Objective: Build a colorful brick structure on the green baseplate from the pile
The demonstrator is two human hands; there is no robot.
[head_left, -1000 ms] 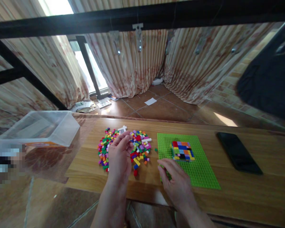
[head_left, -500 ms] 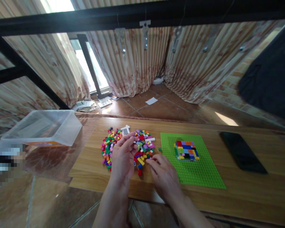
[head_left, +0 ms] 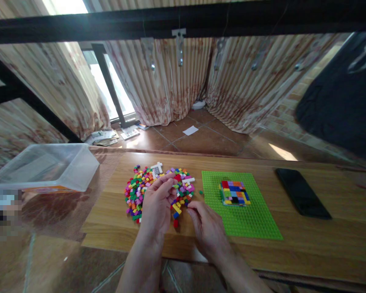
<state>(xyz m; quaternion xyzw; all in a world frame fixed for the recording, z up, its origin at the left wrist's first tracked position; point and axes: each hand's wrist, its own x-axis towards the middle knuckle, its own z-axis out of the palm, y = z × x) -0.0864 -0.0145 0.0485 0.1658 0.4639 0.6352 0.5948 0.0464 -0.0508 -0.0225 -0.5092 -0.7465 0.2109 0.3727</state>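
Observation:
A loose pile of small coloured toy bricks (head_left: pixel 135 191) lies on the wooden table. Over the pile's right half, my left hand (head_left: pixel 159 199) is turned partly palm up, thumb and fingertips pressed together; whatever they pinch is too small to make out. Beside the pile's lower right edge, my right hand (head_left: pixel 208 228) has thumb and index finger closed in a pinch, and what lies between them cannot be made out. Right of that hand is a green baseplate (head_left: pixel 262 221), bearing a low rectangular block of multicoloured bricks (head_left: pixel 236 193). A single green brick (head_left: pixel 201 192) sits just left of the baseplate.
A black phone (head_left: pixel 303 193) lies on the table (head_left: pixel 332 248) at the right. At the left stands a clear plastic bin (head_left: pixel 76 173). A black metal bar (head_left: pixel 125 26) crosses above, with curtains (head_left: pixel 158 89) behind. Papers (head_left: pixel 103 137) lie on the floor.
The view has shifted slightly, so the table and its things appear further left. My right hand's fingers have drawn closer together by the pile's edge. My left hand keeps its pinch.

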